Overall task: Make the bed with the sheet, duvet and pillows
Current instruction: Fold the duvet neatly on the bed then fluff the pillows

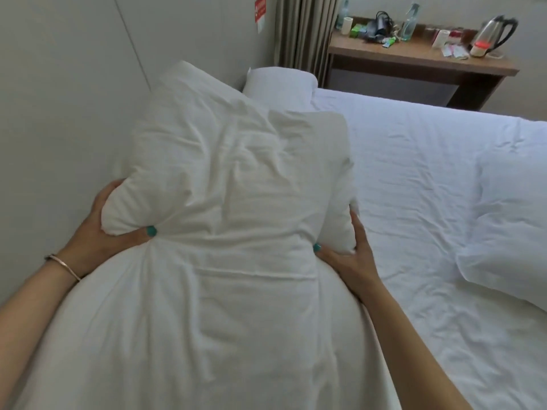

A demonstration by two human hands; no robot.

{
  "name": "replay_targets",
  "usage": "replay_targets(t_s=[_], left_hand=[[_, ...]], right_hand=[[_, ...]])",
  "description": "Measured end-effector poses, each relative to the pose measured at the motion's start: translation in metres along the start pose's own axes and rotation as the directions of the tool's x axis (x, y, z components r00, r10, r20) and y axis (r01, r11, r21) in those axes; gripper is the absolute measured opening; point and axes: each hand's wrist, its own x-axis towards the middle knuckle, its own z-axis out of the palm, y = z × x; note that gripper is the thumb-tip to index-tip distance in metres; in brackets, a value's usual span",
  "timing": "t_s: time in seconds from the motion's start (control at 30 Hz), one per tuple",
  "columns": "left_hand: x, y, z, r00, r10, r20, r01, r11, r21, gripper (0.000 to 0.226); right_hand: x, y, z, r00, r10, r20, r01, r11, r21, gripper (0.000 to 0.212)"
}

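A large white pillow (231, 179) in a wrinkled case fills the middle of the view, held up over the bed. My left hand (103, 232) grips its left side, thumb pressed into the cloth. My right hand (346, 255) grips its right side, fingers curled round the edge. A second white pillow (278, 84) lies at the far corner by the wall. The white sheet (414, 161) covers the mattress with light creases. A bunched white duvet or pillow (509, 238) lies at the right edge.
A grey wall (59, 99) runs along the left of the bed. A wooden desk (414, 60) beyond the bed carries a kettle (494, 34), a spray bottle (410, 22) and small clutter. A curtain (302, 31) hangs beside it.
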Motion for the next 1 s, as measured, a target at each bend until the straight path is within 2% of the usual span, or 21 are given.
replay_targets(t_s=[0.07, 0.17, 0.3, 0.47, 0.63, 0.8, 0.9, 0.97, 1.0], left_hand=[[-0.002, -0.021, -0.032, 1.000, -0.008, 0.013, 0.007, 1.000, 0.012, 0.102], [0.002, -0.054, -0.061, 0.996, -0.092, -0.015, 0.092, 0.996, -0.022, 0.090], [0.026, -0.094, -0.076, 0.988, -0.142, 0.067, 0.145, 0.989, -0.029, 0.087], [0.053, -0.154, -0.046, 0.973, -0.188, 0.133, 0.204, 0.971, -0.122, 0.089], [0.064, -0.224, 0.006, 0.960, -0.243, 0.141, 0.268, 0.943, -0.197, 0.088], [0.083, -0.242, 0.007, 0.961, -0.238, 0.139, 0.266, 0.933, -0.243, 0.086], [0.085, -0.239, 0.001, 0.957, -0.237, 0.167, 0.266, 0.948, -0.173, 0.090], [0.090, -0.246, -0.001, 0.899, -0.357, 0.254, 0.367, 0.930, 0.008, 0.106], [0.093, -0.246, -0.003, 0.848, -0.457, 0.268, 0.436, 0.889, 0.139, 0.117]], right_hand=[[-0.002, 0.000, 0.039, 0.999, 0.046, 0.028, -0.046, 0.999, -0.002, 0.111], [-0.003, 0.002, 0.092, 0.994, 0.083, 0.069, -0.083, 0.997, -0.004, 0.112], [-0.014, 0.022, 0.141, 0.988, 0.150, 0.028, -0.150, 0.989, -0.015, 0.110], [-0.012, 0.063, 0.162, 0.977, 0.200, -0.070, -0.205, 0.975, -0.082, 0.098], [0.011, 0.110, 0.174, 0.947, 0.316, -0.056, -0.320, 0.942, -0.100, 0.100], [0.019, 0.126, 0.167, 0.960, 0.260, -0.108, -0.271, 0.957, -0.106, 0.096], [0.019, 0.122, 0.169, 0.958, 0.257, -0.130, -0.273, 0.954, -0.125, 0.092], [0.024, 0.121, 0.169, 0.926, 0.364, -0.100, -0.377, 0.903, -0.206, 0.100], [0.026, 0.119, 0.169, 0.892, 0.441, -0.104, -0.452, 0.847, -0.282, 0.106]])
